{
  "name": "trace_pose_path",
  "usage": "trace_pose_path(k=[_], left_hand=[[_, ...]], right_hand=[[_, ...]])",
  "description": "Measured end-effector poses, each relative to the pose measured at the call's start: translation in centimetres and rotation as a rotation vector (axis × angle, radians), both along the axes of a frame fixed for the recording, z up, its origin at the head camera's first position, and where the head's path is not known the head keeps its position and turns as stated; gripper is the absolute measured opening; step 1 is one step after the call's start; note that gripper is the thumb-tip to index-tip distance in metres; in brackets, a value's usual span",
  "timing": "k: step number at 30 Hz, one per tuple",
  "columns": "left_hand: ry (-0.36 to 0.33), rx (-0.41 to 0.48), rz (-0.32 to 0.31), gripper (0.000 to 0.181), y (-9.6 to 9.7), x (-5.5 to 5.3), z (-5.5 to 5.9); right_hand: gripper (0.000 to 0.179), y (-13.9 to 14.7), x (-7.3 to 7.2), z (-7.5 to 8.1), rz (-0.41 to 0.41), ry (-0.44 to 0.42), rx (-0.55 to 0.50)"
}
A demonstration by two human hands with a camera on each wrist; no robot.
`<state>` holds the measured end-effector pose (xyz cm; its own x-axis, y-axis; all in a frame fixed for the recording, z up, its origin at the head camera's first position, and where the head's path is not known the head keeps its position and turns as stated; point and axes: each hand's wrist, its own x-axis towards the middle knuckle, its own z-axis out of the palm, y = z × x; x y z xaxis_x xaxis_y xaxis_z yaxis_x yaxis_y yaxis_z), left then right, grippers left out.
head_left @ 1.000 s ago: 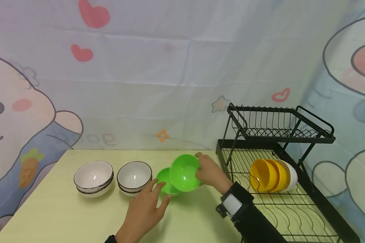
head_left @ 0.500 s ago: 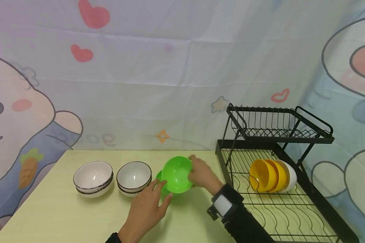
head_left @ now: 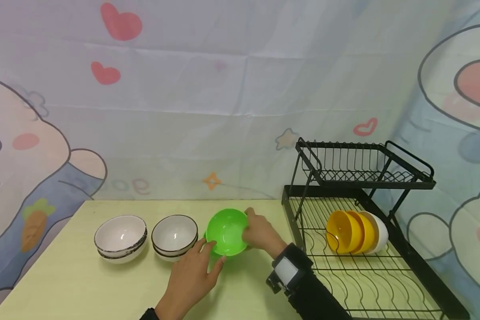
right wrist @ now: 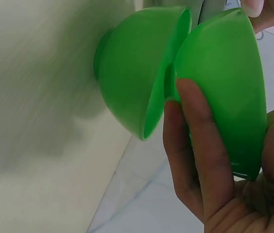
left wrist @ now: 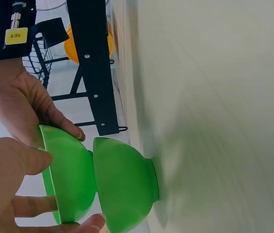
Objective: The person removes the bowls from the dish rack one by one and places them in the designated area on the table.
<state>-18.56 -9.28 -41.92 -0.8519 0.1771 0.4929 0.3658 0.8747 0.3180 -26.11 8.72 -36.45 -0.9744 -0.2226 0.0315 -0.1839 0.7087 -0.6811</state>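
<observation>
My right hand (head_left: 261, 232) grips the right side of a green bowl (head_left: 226, 232), thumb at its rim and fingers underneath. A second green bowl (right wrist: 132, 63) stands upright on the table, directly beneath the first; the wrist views show their sides, with the held bowl's base at the lower one's mouth. From above, the held bowl hides most of the lower one. My left hand (head_left: 193, 276) is at the near left of the bowls, fingers spread and fairly straight. In the left wrist view, its thumb and fingertips lie at the held bowl's rim and side.
Two stacks of white, dark-rimmed bowls stand left, one at the far left (head_left: 121, 235) and one nearer (head_left: 175, 235). On the right is a black two-tier dish rack (head_left: 356, 182). Its lower tier holds yellow bowls (head_left: 344, 232) and a white bowl (head_left: 379, 232), tipped on their sides.
My right hand has brought the held green bowl leftward and slightly down, from beside the second green bowl to over it. The left hand has stayed almost in place.
</observation>
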Motion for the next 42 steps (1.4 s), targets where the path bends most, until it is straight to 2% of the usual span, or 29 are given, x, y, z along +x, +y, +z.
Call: trace_pose_path(k=[7, 12, 17, 22, 29, 33, 38, 42], left_hand=[[0.009, -0.002, -0.009, 0.040, -0.1, -0.2, -0.1], [-0.024, 0.009, 0.000, 0.035, -0.1, -0.4, -0.2], [-0.058, 0.017, 0.003, 0.036, 0.0, -0.7, -0.4], [-0.074, 0.020, -0.011, 0.037, 0.0, -1.2, -1.0], [-0.103, 0.040, -0.014, 0.039, 0.0, -1.2, -1.3], [-0.094, 0.044, -0.020, 0.038, -0.1, -1.2, -1.4], [-0.111, 0.050, -0.024, 0.038, -0.2, -1.2, -1.5], [-0.115, 0.046, -0.024, 0.039, -0.2, -1.2, -1.5]], right_hand=[[0.054, -0.5, 0.2, -0.4, -0.001, -0.027, 0.012], [0.053, -0.9, 0.1, -0.5, 0.004, -0.035, 0.030], [0.046, -1.0, -0.2, -0.9, -0.003, -0.004, 0.085], [0.040, -1.0, -0.4, -1.6, -0.021, 0.042, 0.141], [0.035, -1.1, -0.3, -2.2, -0.035, 0.017, 0.119], [0.029, -1.0, -0.2, -2.5, -0.043, 0.029, 0.106], [0.029, -0.9, -0.2, -2.8, -0.039, 0.062, 0.107], [0.029, -1.0, -0.2, -2.8, -0.049, 0.057, 0.106]])
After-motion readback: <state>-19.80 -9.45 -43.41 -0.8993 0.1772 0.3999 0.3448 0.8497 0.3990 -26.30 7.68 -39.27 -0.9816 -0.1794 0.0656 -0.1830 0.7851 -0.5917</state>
